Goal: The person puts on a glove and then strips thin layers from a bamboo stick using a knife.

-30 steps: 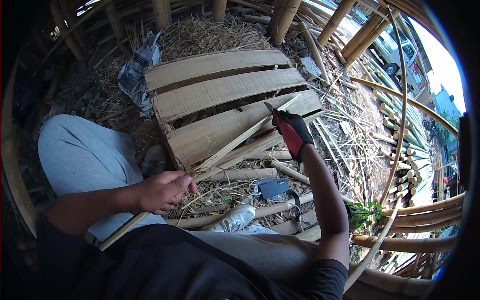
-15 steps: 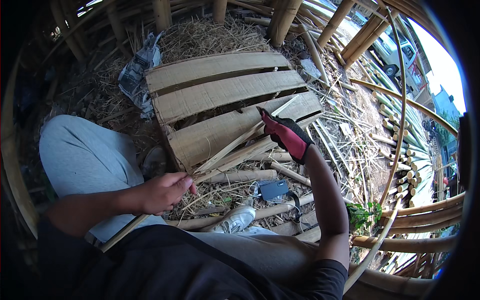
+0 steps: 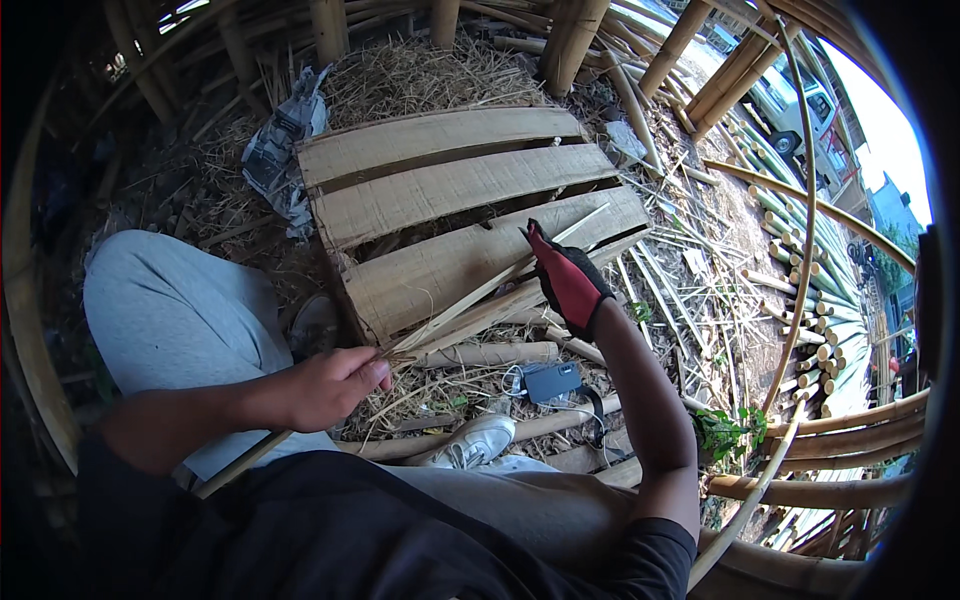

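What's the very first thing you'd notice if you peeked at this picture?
Probably the right hand in its bright red and black glove, at the middle, gripping a long thin bamboo strip. The bare left hand pinches the strip's near end lower left. Behind them lies a pale wooden pallet on straw, and a white shoe pokes out below.

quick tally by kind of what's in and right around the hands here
thin split bamboo strip: 1
bare left hand: 1
red-and-black gloved right hand: 1
wide flattened bamboo boards: 3
small dark flat rectangular device: 1
white shoe: 1
total: 8
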Motion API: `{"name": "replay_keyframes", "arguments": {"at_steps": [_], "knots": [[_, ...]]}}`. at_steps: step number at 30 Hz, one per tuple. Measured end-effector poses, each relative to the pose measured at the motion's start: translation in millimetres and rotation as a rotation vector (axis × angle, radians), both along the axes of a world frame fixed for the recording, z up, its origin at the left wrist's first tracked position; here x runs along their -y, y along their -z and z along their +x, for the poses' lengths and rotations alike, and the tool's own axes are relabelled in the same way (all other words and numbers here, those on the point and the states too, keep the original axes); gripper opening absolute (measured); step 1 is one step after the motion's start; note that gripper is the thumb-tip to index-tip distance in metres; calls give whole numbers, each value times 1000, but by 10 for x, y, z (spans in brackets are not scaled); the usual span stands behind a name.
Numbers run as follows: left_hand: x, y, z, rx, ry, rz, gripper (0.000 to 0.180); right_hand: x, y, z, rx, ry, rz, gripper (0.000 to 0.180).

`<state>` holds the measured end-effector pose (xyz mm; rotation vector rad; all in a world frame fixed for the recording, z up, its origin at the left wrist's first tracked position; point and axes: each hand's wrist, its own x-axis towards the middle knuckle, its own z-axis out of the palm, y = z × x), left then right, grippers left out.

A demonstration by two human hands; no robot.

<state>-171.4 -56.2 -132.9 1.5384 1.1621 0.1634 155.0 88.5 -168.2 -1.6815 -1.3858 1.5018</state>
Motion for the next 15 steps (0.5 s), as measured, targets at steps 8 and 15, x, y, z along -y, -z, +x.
{"name": "replay_keyframes", "arguments": {"at_steps": [8,15], "knots": [[-2,-69,1,-36,19,21,41,162,-32,115,-195,-25,-203,48],[32,-154,35,-64,39,41,40,395,-95,258,-157,-235,-71,54]]}}
